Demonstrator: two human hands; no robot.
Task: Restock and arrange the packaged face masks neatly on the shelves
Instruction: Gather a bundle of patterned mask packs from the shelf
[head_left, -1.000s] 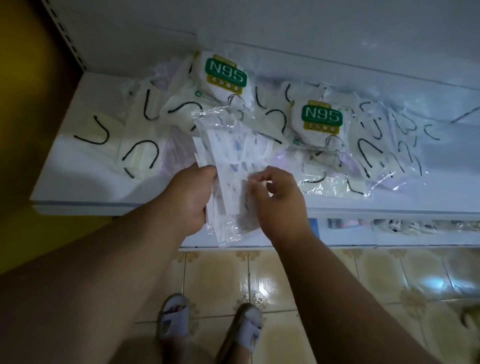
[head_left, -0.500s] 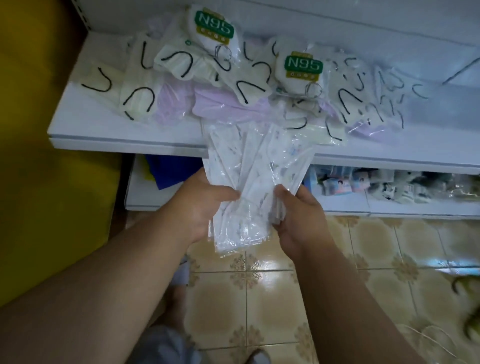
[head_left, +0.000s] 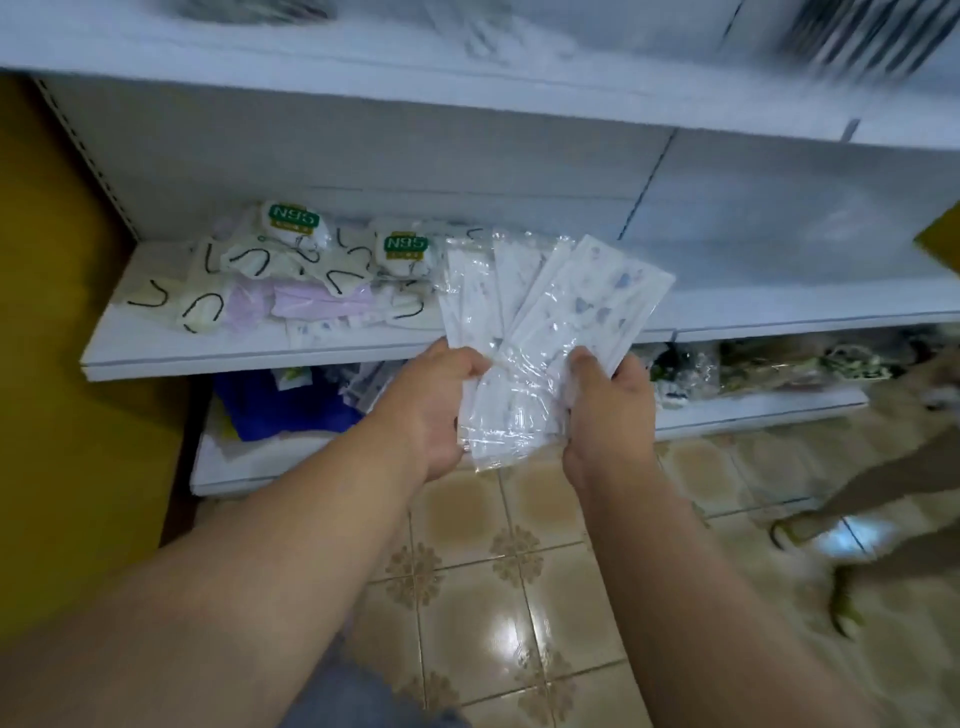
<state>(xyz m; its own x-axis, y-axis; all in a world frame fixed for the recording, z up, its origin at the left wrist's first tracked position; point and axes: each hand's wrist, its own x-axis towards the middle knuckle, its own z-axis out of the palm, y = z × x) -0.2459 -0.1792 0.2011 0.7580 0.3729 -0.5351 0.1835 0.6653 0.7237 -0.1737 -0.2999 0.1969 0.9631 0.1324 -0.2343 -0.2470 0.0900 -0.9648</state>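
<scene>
A fanned bundle of white patterned face masks (head_left: 545, 322) in clear wrappers is held in front of the white middle shelf (head_left: 249, 353). My left hand (head_left: 431, 405) grips its lower left edge and my right hand (head_left: 613, 400) grips its lower right side. On the shelf's left part lies a loose heap of packaged masks: two with green N95 labels (head_left: 405, 247), white ones with black ear loops (head_left: 249, 265), and pink ones (head_left: 322, 304).
The shelf's right section (head_left: 805, 291) is bare. A lower shelf (head_left: 753, 410) holds dark patterned packs and a blue pack (head_left: 280, 400). A yellow wall (head_left: 52, 364) stands at left. Another person's feet (head_left: 810, 535) are on the tiled floor at right.
The bundle has been lifted off the heap and fanned out, and both hands carried it rightward. My view has risen to show the upper shelf.
</scene>
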